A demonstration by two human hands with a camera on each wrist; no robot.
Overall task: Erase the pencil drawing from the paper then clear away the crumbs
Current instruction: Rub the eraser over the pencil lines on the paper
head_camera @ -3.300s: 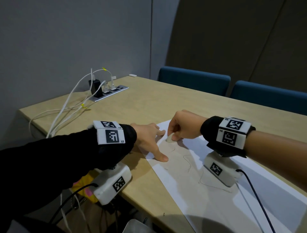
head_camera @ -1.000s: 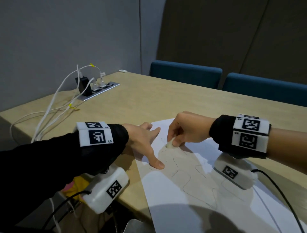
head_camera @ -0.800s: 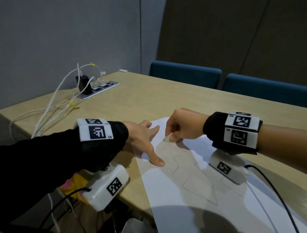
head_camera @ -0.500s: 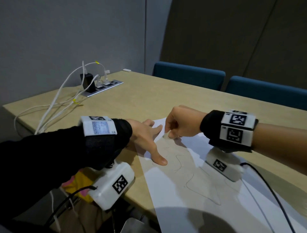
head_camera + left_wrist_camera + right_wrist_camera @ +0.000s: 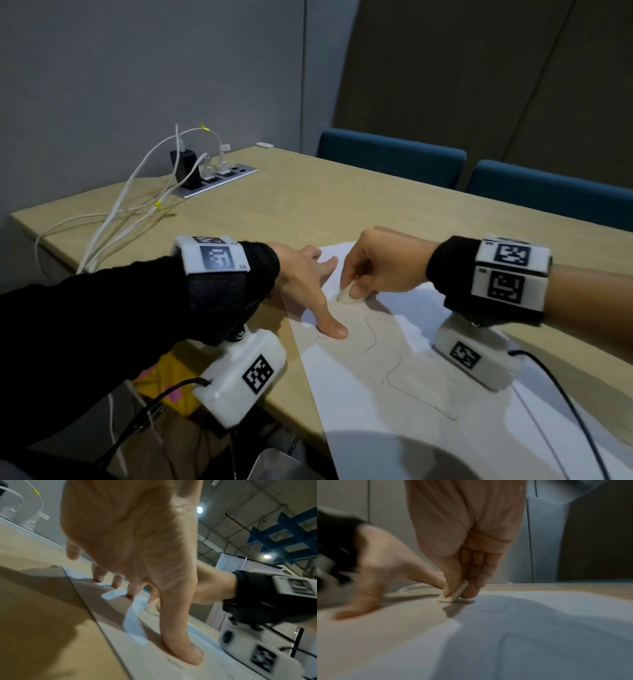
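Just short of the two hands, the pencil line point(image 5: 394, 366) still winds across the paper point(image 5: 359, 404), which lies flat on the surface point(image 5: 308, 192). The left hand point(image 5: 301, 287) is spread, straight fingers and thumb pressing the sheet's edge. Beside it the right hand point(image 5: 383, 267) pinches a small white eraser point(image 5: 347, 295), its lower edge touching the paper at the line's far end. The sheet is thin and would probably buckle or tear under hard rubbing, so pinning it close to the eraser looks wise; the eraser seems soft, best held low. Beyond the hands lie white cables point(image 5: 137, 205).
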